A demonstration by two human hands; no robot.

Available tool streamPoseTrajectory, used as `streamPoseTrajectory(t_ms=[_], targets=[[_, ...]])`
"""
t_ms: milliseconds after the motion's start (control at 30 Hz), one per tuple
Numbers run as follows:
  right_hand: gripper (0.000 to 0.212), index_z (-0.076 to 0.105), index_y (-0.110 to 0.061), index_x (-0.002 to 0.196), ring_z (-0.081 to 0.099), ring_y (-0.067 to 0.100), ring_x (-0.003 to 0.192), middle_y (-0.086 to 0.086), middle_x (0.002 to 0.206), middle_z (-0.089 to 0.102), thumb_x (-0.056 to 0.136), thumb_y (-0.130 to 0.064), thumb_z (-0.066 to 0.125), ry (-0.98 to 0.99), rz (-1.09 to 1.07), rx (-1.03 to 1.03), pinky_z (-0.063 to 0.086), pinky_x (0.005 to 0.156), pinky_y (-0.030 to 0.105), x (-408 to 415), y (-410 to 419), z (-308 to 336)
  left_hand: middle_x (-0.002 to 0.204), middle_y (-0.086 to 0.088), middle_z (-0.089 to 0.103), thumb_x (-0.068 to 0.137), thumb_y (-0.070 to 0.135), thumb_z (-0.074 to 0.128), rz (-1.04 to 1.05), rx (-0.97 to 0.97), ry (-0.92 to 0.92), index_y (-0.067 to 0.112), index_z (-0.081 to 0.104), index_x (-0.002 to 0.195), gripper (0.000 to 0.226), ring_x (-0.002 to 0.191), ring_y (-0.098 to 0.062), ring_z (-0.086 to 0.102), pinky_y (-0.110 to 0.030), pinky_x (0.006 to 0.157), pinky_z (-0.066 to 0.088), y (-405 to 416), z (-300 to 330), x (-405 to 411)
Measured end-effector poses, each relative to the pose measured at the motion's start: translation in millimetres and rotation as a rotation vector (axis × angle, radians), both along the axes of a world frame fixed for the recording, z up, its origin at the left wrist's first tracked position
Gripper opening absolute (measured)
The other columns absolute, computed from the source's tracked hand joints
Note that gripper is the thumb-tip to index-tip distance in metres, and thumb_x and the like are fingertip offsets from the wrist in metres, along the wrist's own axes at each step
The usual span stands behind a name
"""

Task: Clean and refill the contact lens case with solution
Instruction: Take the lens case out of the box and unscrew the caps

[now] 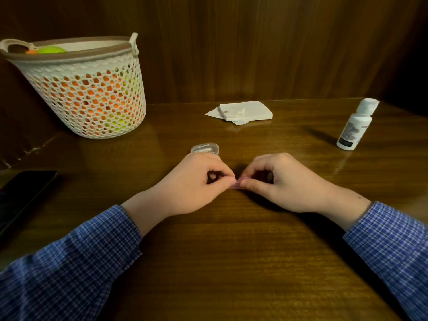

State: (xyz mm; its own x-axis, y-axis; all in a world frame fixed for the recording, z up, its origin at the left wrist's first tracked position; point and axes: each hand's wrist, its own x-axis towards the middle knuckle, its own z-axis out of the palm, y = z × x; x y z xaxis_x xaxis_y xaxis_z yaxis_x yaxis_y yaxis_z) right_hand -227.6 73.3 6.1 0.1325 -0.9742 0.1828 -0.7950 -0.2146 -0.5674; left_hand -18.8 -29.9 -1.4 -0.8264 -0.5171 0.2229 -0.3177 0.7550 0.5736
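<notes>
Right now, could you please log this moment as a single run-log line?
hands: left hand and right hand pinch small pink case | solution bottle: upright, untouched | tissues: far side | refill: not begun

The left hand [196, 181] and right hand [275, 181] are meeting at the middle of the table [231, 262], pinching a small case [236, 183] between them. Just behind the left hand a lid-like container [205, 148] is lying. Farther back, tissues [243, 111] are sitting. A basket [85, 89] is standing at the back left, a bottle [355, 125] at the right, and a phone [20, 195] is lying at the left edge.
</notes>
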Motion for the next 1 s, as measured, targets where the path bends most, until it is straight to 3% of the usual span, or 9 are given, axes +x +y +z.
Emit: streamPoseTrajectory(t_ms=[133,233,300,533,900,1000], targets=[[0.014,0.072,-0.034,0.102,0.067,0.001,0.092,-0.018,0.094,0.073,0.092,-0.041,0.066,-0.069,-0.017,0.008,0.057,0.079,0.023,-1.7,-2.8,-2.6,0.094,0.009,0.074,0.099,0.034,0.061,0.023,0.076,-0.004,0.036,0.075,0.114,0.020,0.086,-0.014,0.069,-0.034,0.074,0.058,-1.4,-2.6,-0.1],[0.011,0.075,-0.034,0.098,0.065,-0.004,0.095,-0.021,0.093,0.073,0.094,-0.038,0.065,-0.048,-0.015,-0.004,0.051,0.083,0.019,-1.9,-4.5,-3.5,0.090,0.008,0.071,0.099,0.028,0.065,0.044,0.087,0.038,0.034,0.074,0.114,0.019,0.083,-0.014,0.066,-0.019,0.066,0.056,-0.9,-4.4,0.5],[0.012,0.075,-0.035,0.096,0.064,-0.005,0.096,-0.022,0.093,0.072,0.094,-0.038,0.064,-0.047,-0.018,0.002,0.048,0.083,0.018,-2.2,-5.6,-3.4,0.087,0.009,0.070,0.097,0.028,0.066,0.047,0.072,0.038,0.032,0.076,0.109,0.016,0.082,-0.014,0.064,-0.019,0.064,0.053,-0.9,-4.6,0.9],[0.008,0.074,-0.036,0.096,0.067,-0.001,0.092,-0.019,0.092,0.073,0.091,-0.040,0.071,-0.092,0.000,0.027,0.052,0.076,0.014,-5.1,-5.9,-4.6,0.090,0.009,0.071,0.094,0.028,0.073,0.039,0.095,0.051,0.032,0.075,0.115,0.022,0.085,-0.014,0.066,-0.024,0.069,0.055,0.2,-1.7,1.4],[0.011,0.073,-0.035,0.098,0.068,0.002,0.087,-0.021,0.095,0.072,0.089,-0.029,0.076,-0.138,0.038,0.070,0.055,0.075,0.017,-7.8,-3.4,0.5,0.092,0.022,0.072,0.088,0.022,0.080,-0.008,0.110,0.012,0.036,0.077,0.110,0.026,0.087,-0.002,0.065,-0.012,0.072,0.052,-3.3,3.1,3.8],[0.013,0.074,-0.034,0.097,0.067,-0.002,0.087,-0.025,0.096,0.071,0.087,-0.027,0.078,-0.122,0.031,0.046,0.052,0.074,0.012,-7.6,-2.2,0.4,0.096,0.022,0.072,0.087,0.023,0.080,-0.019,0.102,0.003,0.038,0.077,0.108,0.026,0.091,-0.002,0.066,-0.018,0.075,0.054,-4.4,2.8,4.8]])
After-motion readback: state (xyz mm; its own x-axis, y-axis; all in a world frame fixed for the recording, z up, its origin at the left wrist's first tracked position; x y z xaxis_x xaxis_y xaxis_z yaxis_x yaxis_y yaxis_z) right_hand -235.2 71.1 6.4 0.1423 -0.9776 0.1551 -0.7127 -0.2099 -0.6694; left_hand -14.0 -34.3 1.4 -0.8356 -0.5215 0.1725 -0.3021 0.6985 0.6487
